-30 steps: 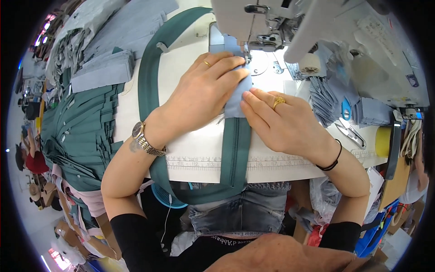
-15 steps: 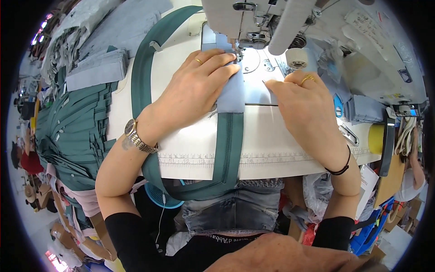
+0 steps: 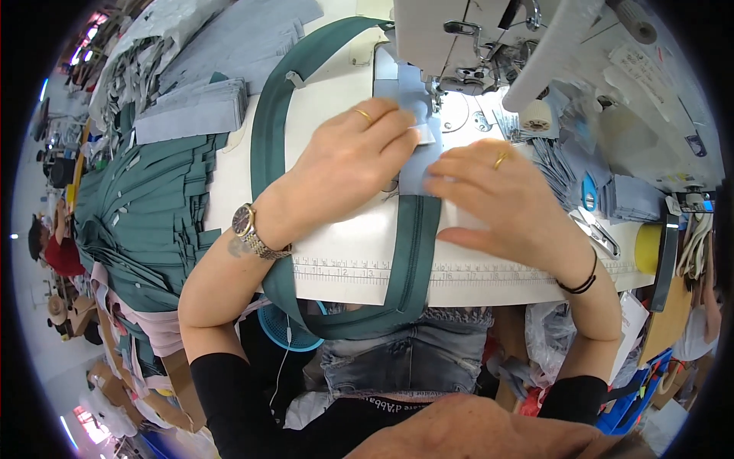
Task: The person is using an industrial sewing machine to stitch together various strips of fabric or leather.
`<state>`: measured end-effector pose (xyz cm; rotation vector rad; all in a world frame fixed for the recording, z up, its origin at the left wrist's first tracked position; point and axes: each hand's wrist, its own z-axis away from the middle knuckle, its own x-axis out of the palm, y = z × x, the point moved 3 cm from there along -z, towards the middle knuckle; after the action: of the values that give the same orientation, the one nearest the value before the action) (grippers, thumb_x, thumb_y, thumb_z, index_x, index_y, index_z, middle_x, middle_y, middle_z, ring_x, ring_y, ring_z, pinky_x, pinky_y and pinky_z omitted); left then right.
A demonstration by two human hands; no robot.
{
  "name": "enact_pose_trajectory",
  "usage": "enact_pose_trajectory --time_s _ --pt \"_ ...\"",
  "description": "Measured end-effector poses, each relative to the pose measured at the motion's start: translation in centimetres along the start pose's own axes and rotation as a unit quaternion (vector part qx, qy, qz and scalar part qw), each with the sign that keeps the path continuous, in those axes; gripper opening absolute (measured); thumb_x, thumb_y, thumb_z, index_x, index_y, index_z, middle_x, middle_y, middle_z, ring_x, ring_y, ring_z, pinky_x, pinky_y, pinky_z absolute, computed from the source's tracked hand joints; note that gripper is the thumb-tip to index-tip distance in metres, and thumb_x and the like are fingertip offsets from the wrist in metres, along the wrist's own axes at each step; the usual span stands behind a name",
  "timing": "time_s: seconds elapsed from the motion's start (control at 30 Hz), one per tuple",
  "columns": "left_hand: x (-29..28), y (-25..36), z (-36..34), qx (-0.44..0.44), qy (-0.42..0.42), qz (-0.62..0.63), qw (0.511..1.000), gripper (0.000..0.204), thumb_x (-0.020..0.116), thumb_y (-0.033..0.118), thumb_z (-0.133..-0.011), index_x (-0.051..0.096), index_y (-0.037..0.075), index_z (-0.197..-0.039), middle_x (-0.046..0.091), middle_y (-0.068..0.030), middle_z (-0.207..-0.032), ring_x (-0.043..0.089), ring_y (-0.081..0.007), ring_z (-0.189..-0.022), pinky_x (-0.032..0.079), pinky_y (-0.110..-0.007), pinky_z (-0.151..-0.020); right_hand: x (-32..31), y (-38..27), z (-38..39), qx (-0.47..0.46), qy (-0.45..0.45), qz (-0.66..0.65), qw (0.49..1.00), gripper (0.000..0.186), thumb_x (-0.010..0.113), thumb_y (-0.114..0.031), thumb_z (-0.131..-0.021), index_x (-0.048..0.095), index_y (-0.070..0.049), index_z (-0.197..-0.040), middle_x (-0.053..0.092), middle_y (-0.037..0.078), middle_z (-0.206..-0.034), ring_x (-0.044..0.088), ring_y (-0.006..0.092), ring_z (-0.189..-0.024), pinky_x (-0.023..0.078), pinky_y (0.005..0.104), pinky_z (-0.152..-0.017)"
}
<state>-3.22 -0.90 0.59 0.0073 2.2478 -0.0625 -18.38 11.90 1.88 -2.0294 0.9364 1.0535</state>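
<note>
A light blue-grey fabric piece (image 3: 419,170) lies under the sewing machine's presser foot (image 3: 436,101), joined at its near end to a dark green fabric strip (image 3: 413,252). That strip loops round over the table's front edge and back up on the left. My left hand (image 3: 348,153) rests on the blue-grey piece, fingers drawn together, and a small white piece (image 3: 426,136) shows at their tips. Over the right edge of the blue-grey fabric, my right hand (image 3: 501,203) is slightly blurred, its thumb spread from its fingers, holding nothing I can see.
A printed ruler (image 3: 352,274) runs along the table's near edge. Piled green strips (image 3: 145,222) and a grey-blue stack (image 3: 191,112) stand left. On the right are thread snips (image 3: 600,233), a blue-handled tool (image 3: 589,191), another stack (image 3: 634,199) and a yellow roll (image 3: 648,249).
My right hand has moved left to the fabric's edge, its thumb opening away. My left hand has slid back from the presser foot, and a white piece now shows there. The whole view has shifted.
</note>
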Motion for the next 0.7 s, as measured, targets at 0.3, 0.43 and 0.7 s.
enact_pose_trajectory --time_s 0.3,0.43,0.7 --pt "1.2 -0.2 -0.1 -0.019 -0.038 0.047 0.998 0.037 0.072 0.001 -0.066 0.070 0.001 -0.103 0.069 -0.0113 -0.106 0.068 -0.0286 -0.098 0.059 -0.034 -0.079 1.5 -0.6 0.8 -0.049 -0.030 0.085 0.995 0.041 0.075 -0.021 -0.076 0.067 -0.003 -0.111 0.064 0.007 -0.111 0.062 0.0221 -0.109 0.046 0.0414 -0.104" --pt "1.2 -0.4 0.0 -0.021 -0.033 0.043 0.998 0.036 0.073 0.001 -0.066 0.071 0.002 -0.102 0.070 -0.0108 -0.107 0.068 -0.0287 -0.099 0.059 -0.035 -0.080 0.2 -0.5 0.5 0.002 -0.054 -0.037 0.998 0.031 0.069 -0.013 -0.077 0.068 -0.001 -0.106 0.064 0.007 -0.110 0.062 0.0206 -0.108 0.049 0.0401 -0.100" --pt "1.2 -0.4 -0.2 -0.015 -0.032 0.029 0.999 0.031 0.075 0.004 -0.069 0.073 0.003 -0.101 0.071 -0.0086 -0.108 0.066 -0.0282 -0.102 0.058 -0.036 -0.082 1.8 -1.2 0.6 -0.088 0.022 0.123 0.988 0.030 0.066 -0.008 -0.076 0.069 0.004 -0.102 0.066 0.012 -0.103 0.067 0.0256 -0.100 0.052 0.0401 -0.096"
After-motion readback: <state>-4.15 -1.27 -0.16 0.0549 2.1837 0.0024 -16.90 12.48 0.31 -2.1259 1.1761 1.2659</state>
